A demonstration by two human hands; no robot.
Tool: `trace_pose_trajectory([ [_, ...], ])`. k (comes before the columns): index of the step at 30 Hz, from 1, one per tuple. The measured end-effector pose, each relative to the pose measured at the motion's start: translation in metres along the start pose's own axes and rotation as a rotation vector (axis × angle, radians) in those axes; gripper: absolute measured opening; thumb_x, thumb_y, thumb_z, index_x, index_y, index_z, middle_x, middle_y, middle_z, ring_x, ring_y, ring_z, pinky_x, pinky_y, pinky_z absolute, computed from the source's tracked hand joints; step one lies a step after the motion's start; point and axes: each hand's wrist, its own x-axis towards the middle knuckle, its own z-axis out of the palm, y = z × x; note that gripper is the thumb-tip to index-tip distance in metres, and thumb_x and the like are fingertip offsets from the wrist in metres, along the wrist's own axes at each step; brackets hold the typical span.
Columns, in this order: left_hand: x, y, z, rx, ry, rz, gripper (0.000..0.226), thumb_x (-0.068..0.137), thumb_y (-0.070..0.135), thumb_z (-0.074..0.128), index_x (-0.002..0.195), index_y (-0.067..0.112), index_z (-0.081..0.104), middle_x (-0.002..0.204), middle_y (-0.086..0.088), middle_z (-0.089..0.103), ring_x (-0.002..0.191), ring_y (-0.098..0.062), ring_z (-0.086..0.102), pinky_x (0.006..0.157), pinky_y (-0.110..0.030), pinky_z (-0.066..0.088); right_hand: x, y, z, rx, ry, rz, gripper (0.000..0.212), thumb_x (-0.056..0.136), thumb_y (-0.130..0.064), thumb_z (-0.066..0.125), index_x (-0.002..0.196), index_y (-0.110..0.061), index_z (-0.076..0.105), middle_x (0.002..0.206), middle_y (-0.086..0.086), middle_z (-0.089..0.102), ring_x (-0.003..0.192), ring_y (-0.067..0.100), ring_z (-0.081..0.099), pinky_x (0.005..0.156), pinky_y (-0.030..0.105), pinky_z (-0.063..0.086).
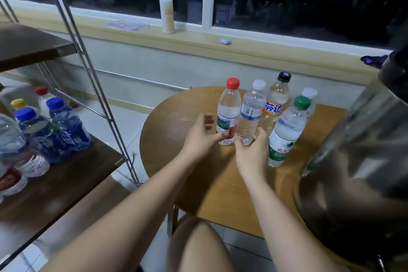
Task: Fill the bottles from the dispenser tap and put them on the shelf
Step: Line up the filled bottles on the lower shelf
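At 9 o'clock the shelf (66, 174) carries blue-capped bottles (66, 126). On the round worktop (167, 117), the right hand (251, 152) grips the lower part of the white-capped bottle (251, 115). The left hand (199, 137) at its 9 o'clock is relaxed, fingers spread, its thumb touching the base of the red-capped bottle (228, 112). At 1 o'clock stands the green-capped bottle (287, 130), and farther the Fanta bottle (276, 99).
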Motion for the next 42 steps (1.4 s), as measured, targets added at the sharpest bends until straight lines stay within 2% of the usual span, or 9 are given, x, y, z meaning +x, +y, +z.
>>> trace_pose_trajectory([
  [4,0.014,-0.002,0.01,-0.017,-0.032,0.01,0.057,0.082,0.02,0.094,0.128,0.025,0.062,0.121,0.02,0.072,0.116,0.006,0.065,0.101,-0.029,0.056,0.009,0.002,0.009,0.011,0.023,0.035,0.053,0.095,-0.024,0.075,0.143,-0.014,0.053,0.135,0.006,0.064,0.127,0.031,0.061,0.103,0.041,0.05],
  [11,0.018,-0.005,0.006,0.025,-0.046,0.019,0.049,0.087,0.014,0.089,0.127,0.02,0.062,0.117,0.023,0.072,0.114,0.005,0.066,0.102,-0.032,0.056,0.022,-0.005,0.008,-0.045,-0.034,0.063,0.049,0.106,-0.024,0.06,0.152,-0.014,0.047,0.151,0.014,0.042,0.139,0.035,0.046,0.105,0.043,0.04],
  [16,0.006,-0.007,-0.015,0.066,-0.039,0.022,0.051,0.09,0.018,0.088,0.133,0.025,0.062,0.117,0.026,0.071,0.111,0.017,0.062,0.101,-0.03,0.057,0.023,-0.013,0.01,-0.013,-0.138,0.057,0.043,0.102,-0.036,0.065,0.141,-0.021,0.054,0.138,0.007,0.059,0.124,0.033,0.057,0.091,0.038,0.039],
  [20,-0.011,-0.009,-0.047,0.108,-0.028,0.025,0.048,0.093,0.021,0.086,0.134,0.026,0.062,0.116,0.022,0.071,0.11,0.012,0.064,0.093,-0.025,0.055,0.01,-0.008,0.021,0.001,-0.217,-0.046,0.042,0.099,-0.047,0.069,0.134,-0.027,0.056,0.124,0.002,0.067,0.112,0.026,0.064,0.088,0.038,0.048],
  [25,-0.035,-0.02,-0.089,0.169,0.028,0.028,0.053,0.094,0.026,0.085,0.141,0.028,0.058,0.132,0.013,0.07,0.114,0.001,0.066,0.096,-0.024,0.053,-0.012,-0.01,0.041,0.037,-0.352,-0.139,0.056,0.098,-0.05,0.074,0.146,-0.032,0.052,0.141,-0.008,0.064,0.126,0.016,0.064,0.1,0.037,0.054],
  [29,-0.057,-0.03,-0.124,0.222,0.064,0.0,0.062,0.096,0.03,0.082,0.151,0.029,0.053,0.142,0.009,0.069,0.126,-0.011,0.066,0.107,-0.036,0.055,-0.032,-0.022,0.062,0.078,-0.419,-0.207,0.06,0.095,-0.041,0.079,0.149,-0.029,0.056,0.14,-0.009,0.064,0.127,0.012,0.063,0.104,0.04,0.057],
  [33,-0.079,-0.038,-0.161,0.212,0.135,-0.059,0.061,0.096,0.021,0.082,0.15,0.025,0.056,0.139,0.01,0.07,0.125,-0.008,0.066,0.106,-0.036,0.058,-0.054,-0.04,0.088,0.082,-0.484,-0.278,0.056,0.093,-0.042,0.082,0.142,-0.022,0.063,0.132,-0.005,0.067,0.118,0.01,0.064,0.098,0.034,0.055],
  [37,-0.1,-0.049,-0.199,0.209,0.231,-0.075,0.057,0.093,0.016,0.084,0.145,0.024,0.061,0.128,0.015,0.074,0.113,0.006,0.067,0.095,-0.019,0.057,-0.082,-0.06,0.118,0.128,-0.579,-0.304,0.049,0.095,-0.038,0.083,0.138,-0.024,0.064,0.13,-0.007,0.066,0.114,0.008,0.065,0.091,0.02,0.052],
  [42,-0.127,-0.072,-0.246,0.181,0.348,-0.073,0.056,0.09,0.014,0.088,0.14,0.025,0.065,0.121,0.013,0.079,0.109,-0.001,0.074,0.089,-0.021,0.06,-0.12,-0.083,0.165,0.209,-0.682,-0.332,0.03,0.099,-0.049,0.074,0.124,-0.044,0.058,0.12,-0.02,0.063,0.113,0.007,0.065,0.1,0.044,0.057],
])
